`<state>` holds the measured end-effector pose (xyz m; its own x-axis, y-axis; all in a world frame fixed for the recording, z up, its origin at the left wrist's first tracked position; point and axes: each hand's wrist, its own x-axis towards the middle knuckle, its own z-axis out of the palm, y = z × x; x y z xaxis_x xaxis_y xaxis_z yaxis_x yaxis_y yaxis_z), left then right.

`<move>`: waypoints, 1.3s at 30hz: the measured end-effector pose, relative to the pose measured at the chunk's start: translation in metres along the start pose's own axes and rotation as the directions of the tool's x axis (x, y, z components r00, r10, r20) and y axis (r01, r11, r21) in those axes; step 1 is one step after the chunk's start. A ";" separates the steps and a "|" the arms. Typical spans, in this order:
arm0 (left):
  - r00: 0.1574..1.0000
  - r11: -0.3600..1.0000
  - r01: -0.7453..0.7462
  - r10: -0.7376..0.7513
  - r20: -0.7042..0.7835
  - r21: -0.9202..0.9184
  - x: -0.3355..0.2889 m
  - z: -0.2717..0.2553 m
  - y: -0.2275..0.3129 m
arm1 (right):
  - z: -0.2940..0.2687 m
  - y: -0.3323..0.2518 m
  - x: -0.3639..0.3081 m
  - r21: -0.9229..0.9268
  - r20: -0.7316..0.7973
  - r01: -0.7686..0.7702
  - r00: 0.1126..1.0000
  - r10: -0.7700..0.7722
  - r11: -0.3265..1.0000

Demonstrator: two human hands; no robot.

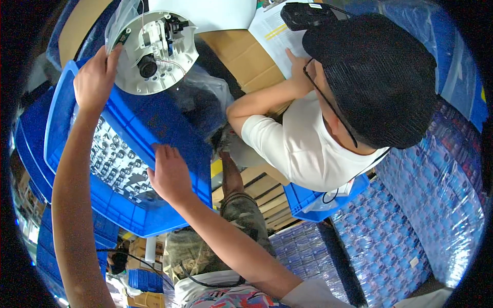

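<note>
My left hand [97,77] is closed at the left edge of a white round plastic housing [128,77], thumb and fingers at its rim beside a clear plastic bag [119,23]. Inside the housing show a black cylindrical part [147,66], thin wires and a black-and-white mechanism [167,32]. Below it stands a tilted blue crate [128,222], which holds rows of many small black-and-clear parts [118,156]. Over the crate's near right rim lies my right hand [172,177], its fingers bent across the edge and the thumb on the inner side.
To the right a person in a white shirt [292,149] and black cap [375,77] leans in, one finger on a printed sheet [280,43]. A cardboard box [241,56] lies under it. Plastic-wrapped stacks [380,231] and a small blue bin [323,208] stand at the right.
</note>
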<state>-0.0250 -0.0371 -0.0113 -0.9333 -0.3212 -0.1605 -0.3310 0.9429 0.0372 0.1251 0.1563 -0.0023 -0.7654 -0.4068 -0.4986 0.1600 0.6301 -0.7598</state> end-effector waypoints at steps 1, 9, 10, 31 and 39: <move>1.000 1.000 -0.001 0.001 -0.010 0.012 0.000 0.002 -0.001 | 0.001 0.000 0.000 -0.002 -0.008 0.002 1.000 -0.002 1.000; 0.999 0.998 -0.030 0.031 -0.026 0.050 0.002 0.005 -0.003 | 0.002 0.002 -0.001 0.001 -0.038 0.003 0.999 -0.003 1.000; 0.999 0.999 -0.028 0.030 -0.036 0.043 0.001 0.006 -0.004 | 0.002 0.001 -0.001 -0.007 -0.034 0.001 0.999 -0.002 1.000; 0.999 0.999 -0.023 0.024 -0.027 0.040 0.000 0.001 0.002 | -0.003 0.000 0.000 0.004 0.035 -0.034 0.999 0.034 0.999; 1.000 0.997 0.006 -0.007 0.015 0.071 0.002 0.001 0.002 | 0.001 -0.001 -0.001 0.028 -0.004 -0.024 1.000 0.025 0.999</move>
<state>-0.0271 -0.0360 -0.0120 -0.9287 -0.3269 -0.1753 -0.3262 0.9447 -0.0334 0.1264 0.1555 -0.0015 -0.7640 -0.3883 -0.5153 0.1964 0.6208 -0.7590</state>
